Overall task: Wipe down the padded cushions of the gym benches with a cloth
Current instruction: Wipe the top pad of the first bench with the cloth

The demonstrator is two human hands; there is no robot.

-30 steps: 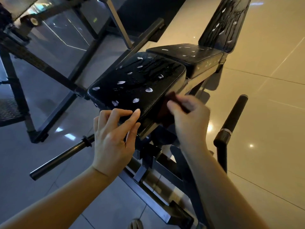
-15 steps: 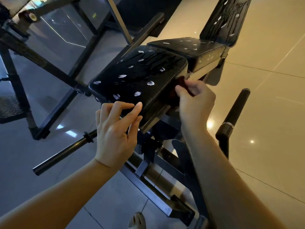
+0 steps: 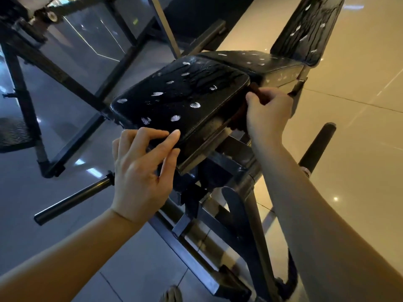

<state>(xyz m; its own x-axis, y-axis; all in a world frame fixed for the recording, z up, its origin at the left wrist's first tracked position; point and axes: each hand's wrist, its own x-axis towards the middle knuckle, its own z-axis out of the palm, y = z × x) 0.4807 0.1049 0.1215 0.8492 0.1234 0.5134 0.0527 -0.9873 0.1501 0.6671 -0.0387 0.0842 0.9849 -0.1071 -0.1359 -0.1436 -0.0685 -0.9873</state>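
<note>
- Padded cushions (image 3: 257, 62) sit in a row on a black bench frame (image 3: 236, 205) over a tiled floor (image 3: 359, 110). The front cushion (image 3: 181, 101) lies nearest, its top wet and dotted with white foam spots (image 3: 195, 105).
- Left hand (image 3: 139, 171): fingers straight, resting on the front cushion's near edge and grasping nothing.
- Right hand (image 3: 269, 112): pinches a dark red cloth (image 3: 257, 92) against that cushion's right side.
- Step, as I judge it: wiping the side edge; the tops look unwiped.
- Next move probably calls for lifting the cloth onto the top and stroking across the foam.
- Containers: none visible.
</note>
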